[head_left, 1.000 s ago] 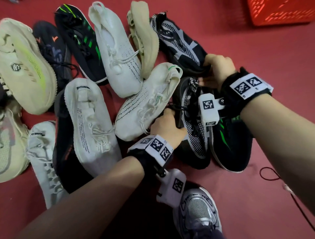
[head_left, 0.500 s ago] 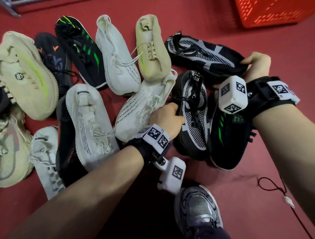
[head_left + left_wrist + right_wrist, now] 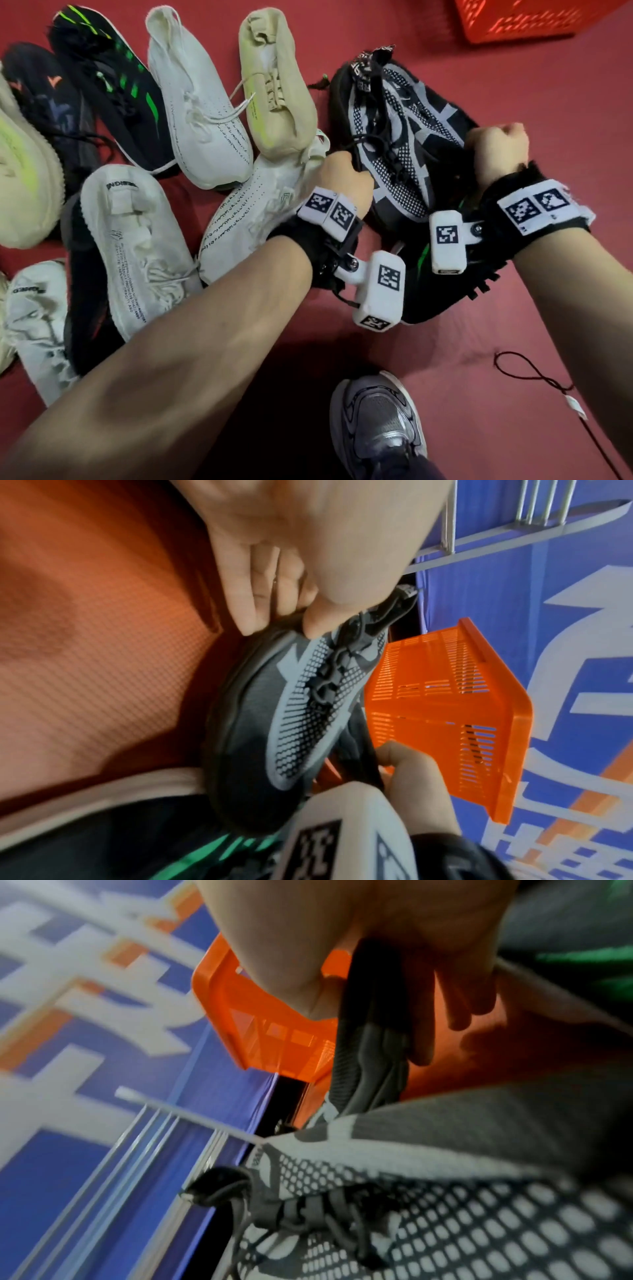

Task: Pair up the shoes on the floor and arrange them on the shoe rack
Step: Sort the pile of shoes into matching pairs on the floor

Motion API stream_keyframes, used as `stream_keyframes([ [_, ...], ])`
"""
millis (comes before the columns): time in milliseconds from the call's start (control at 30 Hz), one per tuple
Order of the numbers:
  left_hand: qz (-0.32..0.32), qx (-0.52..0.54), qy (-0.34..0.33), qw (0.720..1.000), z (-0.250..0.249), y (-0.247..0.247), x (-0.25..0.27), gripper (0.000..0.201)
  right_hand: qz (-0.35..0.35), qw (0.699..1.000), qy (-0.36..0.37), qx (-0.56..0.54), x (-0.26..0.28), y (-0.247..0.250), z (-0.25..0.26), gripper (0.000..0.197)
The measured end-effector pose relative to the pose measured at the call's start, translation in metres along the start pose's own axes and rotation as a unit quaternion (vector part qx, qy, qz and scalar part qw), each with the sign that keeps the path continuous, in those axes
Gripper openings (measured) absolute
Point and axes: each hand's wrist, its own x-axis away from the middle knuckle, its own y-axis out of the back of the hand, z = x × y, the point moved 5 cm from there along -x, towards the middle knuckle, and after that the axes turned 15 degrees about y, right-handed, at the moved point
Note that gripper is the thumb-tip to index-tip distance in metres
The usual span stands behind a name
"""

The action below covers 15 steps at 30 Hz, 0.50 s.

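Two matching black-and-grey mesh shoes (image 3: 397, 147) are drawn together above the pile on the red floor (image 3: 513, 102), apparently to form a pair; the left hand (image 3: 342, 178) pinches one shoe's edge, the right hand (image 3: 496, 150) clamps the other's heel, both grips closed tight.

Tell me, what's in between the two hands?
The two black-and-grey mesh shoes. The left hand grips one and the right hand grips the other, so both shoes fill the space between them. The head view shows it best.
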Motion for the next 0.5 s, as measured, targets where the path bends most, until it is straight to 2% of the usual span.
stream_keyframes([
  [67, -0.009, -0.011, -0.011, 1.0, 0.008, -0.003, 0.003, 0.015, 0.005, 0.997, 0.028, 0.077, 0.0, -0.002, 0.001, 0.034],
  [167, -0.022, -0.003, -0.019, 1.0, 0.025, -0.006, 0.006, 0.022, 0.068, 0.977, 0.038, 0.198, -0.004, -0.008, -0.001, 0.048],
  [267, -0.013, 0.013, -0.035, 0.999, 0.035, -0.007, 0.012, 0.047, 0.095, 0.962, 0.042, 0.253, -0.005, -0.009, -0.001, 0.052],
  [400, -0.002, 0.007, -0.075, 0.997, 0.044, -0.009, 0.035, 0.089, 0.109, 0.958, 0.029, 0.264, -0.009, -0.008, -0.001, 0.049],
  [467, 0.034, -0.061, -0.096, 0.993, 0.048, -0.017, 0.05, 0.096, 0.133, 0.951, 0.027, 0.277, -0.009, -0.008, 0.0, 0.05],
  [500, 0.046, -0.083, -0.112, 0.989, 0.049, -0.022, 0.055, 0.093, 0.145, 0.945, 0.027, 0.292, -0.01, -0.008, -0.001, 0.048],
])
